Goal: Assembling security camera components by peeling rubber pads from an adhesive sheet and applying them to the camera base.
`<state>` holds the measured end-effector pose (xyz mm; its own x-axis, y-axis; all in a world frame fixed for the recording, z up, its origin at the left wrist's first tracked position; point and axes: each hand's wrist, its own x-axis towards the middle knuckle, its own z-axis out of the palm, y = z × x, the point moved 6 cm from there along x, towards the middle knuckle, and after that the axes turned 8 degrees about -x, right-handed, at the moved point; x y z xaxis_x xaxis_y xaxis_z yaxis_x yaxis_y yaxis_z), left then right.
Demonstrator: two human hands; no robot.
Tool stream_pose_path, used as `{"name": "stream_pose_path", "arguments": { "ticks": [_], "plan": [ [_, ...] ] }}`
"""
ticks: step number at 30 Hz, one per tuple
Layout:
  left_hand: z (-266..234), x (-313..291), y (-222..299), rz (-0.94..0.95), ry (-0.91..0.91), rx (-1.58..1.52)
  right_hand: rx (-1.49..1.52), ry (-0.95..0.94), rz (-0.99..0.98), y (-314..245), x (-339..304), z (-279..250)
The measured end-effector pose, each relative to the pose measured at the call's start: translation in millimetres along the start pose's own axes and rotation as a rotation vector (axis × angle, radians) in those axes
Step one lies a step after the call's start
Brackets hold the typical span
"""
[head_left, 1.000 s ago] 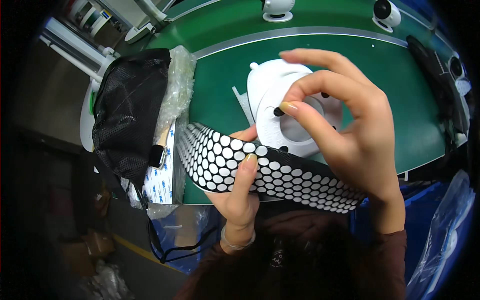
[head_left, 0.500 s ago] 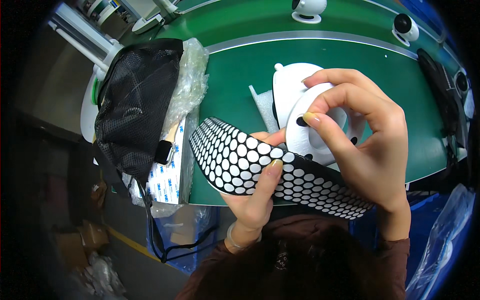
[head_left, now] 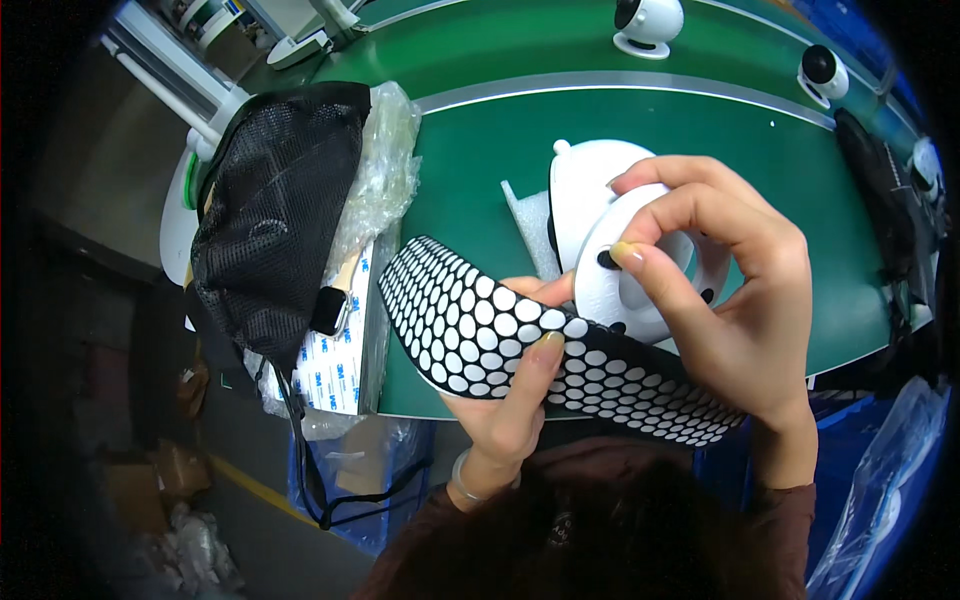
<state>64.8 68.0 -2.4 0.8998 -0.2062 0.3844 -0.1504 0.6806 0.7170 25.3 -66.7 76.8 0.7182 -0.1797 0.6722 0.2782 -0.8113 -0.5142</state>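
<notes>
Over the last second little has shifted except the view, which has swung so that the things on the green bench (head_left: 465, 185) sit a touch farther right. The right hand (head_left: 748, 265) keeps its thumb at the edge of a small round black pad (head_left: 605, 260) on the white ring (head_left: 600, 298), its forefinger curled in until the tip nearly meets the thumb's; that grip is narrow, and I cannot tell whether anything is pinched in it. Such steadiness suggests a dwell on this one pad rather than a change to another. The left hand's (head_left: 505, 422) grip stays closed on the dotted sheet (head_left: 450, 325), a black strip covered with white discs, thumb on its face and fingers behind. The sheet bows across the near edge of the bench, just in front of the ring; a plain black stretch on it may be where discs are gone. Behind the ring are a rounded white housing (head_left: 598, 195) and a white foam piece (head_left: 536, 235). Farther left, a black mesh bag (head_left: 280, 200) sits beside crumpled clear wrap (head_left: 386, 165).
</notes>
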Motion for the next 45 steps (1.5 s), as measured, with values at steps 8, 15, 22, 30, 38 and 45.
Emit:
{"name": "stream_pose_path", "arguments": {
  "ticks": [8,15,22,30,38,45],
  "plan": [
    [3.1,1.4,-0.3,0.013,-0.021,0.008,-0.069,-0.002,-0.006,-3.6,0.2,-4.6],
    [-3.4,-0.7,3.9,0.019,0.01,0.058,-0.076,0.017,-0.031,-7.7,-2.7,3.6],
    [-5.3,3.9,5.8,0.039,-0.052,0.13,0.325,-0.07,0.211,11.3,17.4,-9.2],
    [-25.0,13.1,17.6,0.003,-0.062,0.14,0.121,-0.432,0.436,66.4,79.5,-13.0],
    [-26.2,10.0,6.0,-0.393,-0.094,0.32,-0.448,-0.322,0.063,118.4,189.7,30.5],
    [-27.0,-0.6,6.9,-0.498,0.108,0.25,-0.691,-0.006,-0.608,189.0,181.1,130.5]
  ]
}}
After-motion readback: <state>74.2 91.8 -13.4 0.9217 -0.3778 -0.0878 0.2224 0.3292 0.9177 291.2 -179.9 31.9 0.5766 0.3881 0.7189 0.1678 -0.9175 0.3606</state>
